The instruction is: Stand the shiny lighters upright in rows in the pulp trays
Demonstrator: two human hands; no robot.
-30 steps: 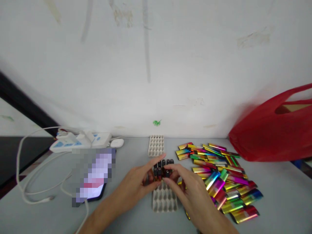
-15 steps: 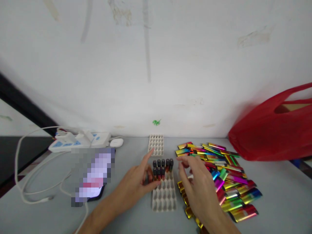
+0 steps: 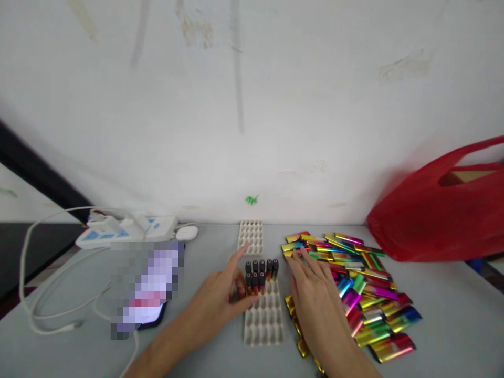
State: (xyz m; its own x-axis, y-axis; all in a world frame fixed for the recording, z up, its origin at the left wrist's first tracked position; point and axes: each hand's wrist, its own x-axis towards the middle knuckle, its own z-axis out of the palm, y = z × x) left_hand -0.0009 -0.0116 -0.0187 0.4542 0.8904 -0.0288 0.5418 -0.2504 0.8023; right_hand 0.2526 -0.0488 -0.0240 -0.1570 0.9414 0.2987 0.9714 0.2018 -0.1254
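white, scuffed wall (image 3: 252, 131) with tape marks and a small green smudge stands behind a smooth grey surface (image 3: 220, 352). on the surface, in the middle, sits the near tray (image 3: 263, 320), pale, matte and moulded into rows of hollow cells. eight slim black-topped pieces (image 3: 255, 279) stand upright in its far end, five in the back row and three at the left of the next. a similar far tray (image 3: 251, 233) lies near the wall.

the left hand (image 3: 220, 291) is part open at the near tray's left side: forefinger stretched toward the far tray, thumb at the lower black-topped pieces, other fingers bent. the right hand (image 3: 313, 294) is palm down over the left edge of a heap of flat, glossy metallic pieces (image 3: 380, 291); whether its fingers pinch one, i cannot tell.

a soft red bag (image 3: 433, 226) slumps at right. at left are a blurred-out phone (image 3: 147, 289), a white power strip (image 3: 157, 227), a rounded white case (image 3: 186, 233) and a looping cable (image 3: 74, 326).
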